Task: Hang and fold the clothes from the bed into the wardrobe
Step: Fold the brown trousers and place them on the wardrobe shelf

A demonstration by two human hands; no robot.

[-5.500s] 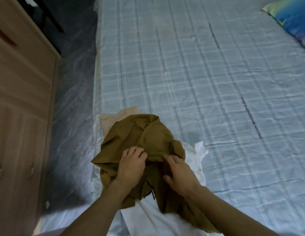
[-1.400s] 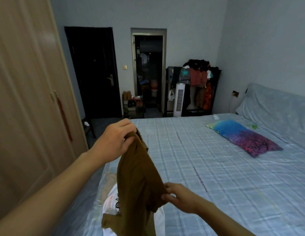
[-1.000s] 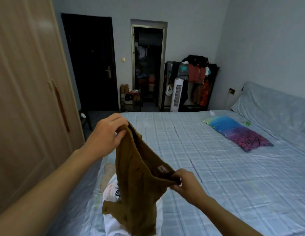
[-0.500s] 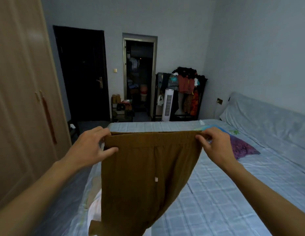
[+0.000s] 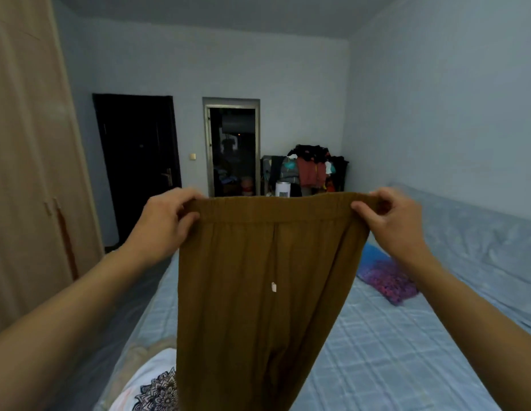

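The left hand [image 5: 163, 221] pinches the left end of an elastic waistband, thumb in front and fingers curled over the top edge. The right hand [image 5: 391, 221] grips the other end the same way, thumb pressed on the near face of the cloth. Both hands are raised at about the same height and well apart, so the waistband runs level and taut between them.

The garment is a pair of brown trousers [image 5: 258, 292], held up in the air above the bed [image 5: 391, 351]. Its waistband is at the top, stretched left to right, and its long axis hangs straight down, with the legs dropping out of sight at the bottom edge of the view. A seam runs down the middle from the waistband, and a small white tag [image 5: 273, 287] shows just beside it, partway down.

Below the trousers, at the near corner of the bed, lies a white garment with a dark round print [image 5: 157, 390], touching a pale beige cloth [image 5: 145, 350] at its left.

The bed has a blue checked sheet, with a blue and purple pillow [image 5: 385, 277] lying on it toward the right. The wardrobe [image 5: 30, 173] stands at the left with its doors closed. At the far wall a clothes rack [image 5: 311, 170] is heaped with dark and red garments, beside an open doorway [image 5: 233, 152] and a dark door [image 5: 139, 161].
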